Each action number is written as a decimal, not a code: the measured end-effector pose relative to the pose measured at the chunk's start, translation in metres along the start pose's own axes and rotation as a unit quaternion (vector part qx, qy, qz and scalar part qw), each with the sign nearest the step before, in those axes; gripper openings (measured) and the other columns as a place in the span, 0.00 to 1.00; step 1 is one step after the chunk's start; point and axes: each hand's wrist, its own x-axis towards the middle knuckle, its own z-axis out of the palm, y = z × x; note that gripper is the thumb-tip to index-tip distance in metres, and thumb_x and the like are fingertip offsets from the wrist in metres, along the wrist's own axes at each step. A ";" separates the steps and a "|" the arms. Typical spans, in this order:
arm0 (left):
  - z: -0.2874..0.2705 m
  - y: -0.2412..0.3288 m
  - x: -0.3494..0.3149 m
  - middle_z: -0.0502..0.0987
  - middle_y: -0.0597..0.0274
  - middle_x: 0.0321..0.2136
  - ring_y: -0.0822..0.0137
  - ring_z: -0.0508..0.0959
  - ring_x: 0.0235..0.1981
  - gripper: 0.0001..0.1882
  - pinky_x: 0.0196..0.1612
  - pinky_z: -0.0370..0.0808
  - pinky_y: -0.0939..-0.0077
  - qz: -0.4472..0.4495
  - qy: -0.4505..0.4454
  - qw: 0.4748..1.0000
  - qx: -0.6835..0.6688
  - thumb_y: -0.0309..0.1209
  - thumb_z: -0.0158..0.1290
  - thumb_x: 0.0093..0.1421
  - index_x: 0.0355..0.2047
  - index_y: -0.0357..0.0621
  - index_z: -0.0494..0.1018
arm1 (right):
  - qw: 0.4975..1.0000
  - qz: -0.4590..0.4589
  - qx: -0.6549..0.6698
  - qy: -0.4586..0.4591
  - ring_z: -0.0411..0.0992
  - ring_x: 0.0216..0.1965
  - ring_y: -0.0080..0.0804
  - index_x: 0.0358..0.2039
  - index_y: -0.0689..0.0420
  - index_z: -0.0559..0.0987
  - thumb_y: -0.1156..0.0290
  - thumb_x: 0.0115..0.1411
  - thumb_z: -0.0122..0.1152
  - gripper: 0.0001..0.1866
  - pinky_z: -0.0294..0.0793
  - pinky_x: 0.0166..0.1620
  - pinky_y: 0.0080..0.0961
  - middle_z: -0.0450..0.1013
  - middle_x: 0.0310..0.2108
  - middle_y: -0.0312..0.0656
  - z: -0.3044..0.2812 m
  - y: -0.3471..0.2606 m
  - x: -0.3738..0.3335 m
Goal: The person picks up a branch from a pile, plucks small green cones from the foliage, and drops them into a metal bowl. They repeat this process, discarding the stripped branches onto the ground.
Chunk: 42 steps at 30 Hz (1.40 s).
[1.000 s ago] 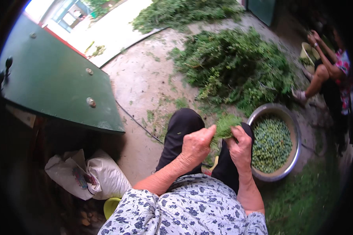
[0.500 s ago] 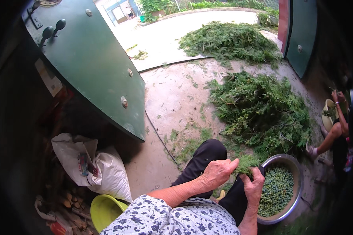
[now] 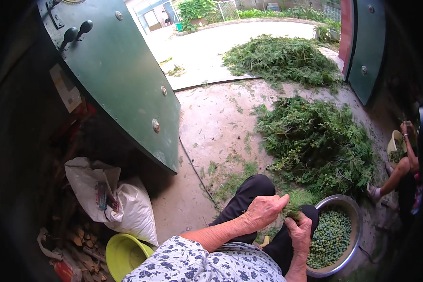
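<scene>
A feathery green conifer sprig (image 3: pixel 300 199) is held over my right knee. My right hand (image 3: pixel 300 231) is closed around its lower end, thumb on top. My left hand (image 3: pixel 265 210) is closed in a pinch at the sprig's left edge; what lies between those fingertips is too small to make out. Just right of my right hand stands a round metal basin (image 3: pixel 358 232). Many small round green cones or berries (image 3: pixel 330 237) fill much of it. Beyond my knees lies a large heap of cut green branches (image 3: pixel 317 141).
Another branch pile (image 3: pixel 284 58) lies by the doorway. A green metal door (image 3: pixel 122 84) stands at the left, with a white sack (image 3: pixel 136 207), a yellow-green bucket (image 3: pixel 115 256) and firewood (image 3: pixel 87 249) below it. At the far right, a person (image 3: pixel 406 164) sits by a pale bucket (image 3: pixel 394 143).
The whole view has shifted slightly, so most things sit a little lower. Both my hands stay at the sprig, in nearly the same grip.
</scene>
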 end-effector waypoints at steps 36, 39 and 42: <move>-0.043 -0.069 -0.001 0.76 0.55 0.33 0.66 0.77 0.26 0.14 0.31 0.75 0.74 -0.266 0.056 0.562 -0.781 0.25 0.49 0.59 0.45 0.35 0.67 | 0.855 -0.093 0.118 0.496 0.67 0.43 0.31 0.48 0.65 0.69 0.72 0.58 0.53 0.17 0.66 0.48 0.30 0.69 0.43 0.42 -0.186 0.096 -0.010; -0.046 -0.110 -0.022 0.77 0.52 0.32 0.66 0.77 0.24 0.11 0.28 0.76 0.73 -0.301 0.122 0.627 -0.708 0.23 0.50 0.57 0.41 0.34 0.69 | 0.910 -0.126 0.093 0.385 0.70 0.38 0.25 0.46 0.66 0.70 0.74 0.61 0.50 0.14 0.70 0.43 0.22 0.71 0.39 0.40 -0.109 0.037 0.023; -0.023 -0.166 -0.069 0.76 0.60 0.25 0.71 0.75 0.20 0.07 0.22 0.75 0.76 -0.412 0.170 0.665 -0.599 0.21 0.53 0.51 0.33 0.34 0.72 | 0.937 -0.110 0.039 0.328 0.71 0.34 0.22 0.41 0.64 0.74 0.77 0.60 0.50 0.09 0.73 0.36 0.16 0.72 0.35 0.39 -0.064 0.017 0.039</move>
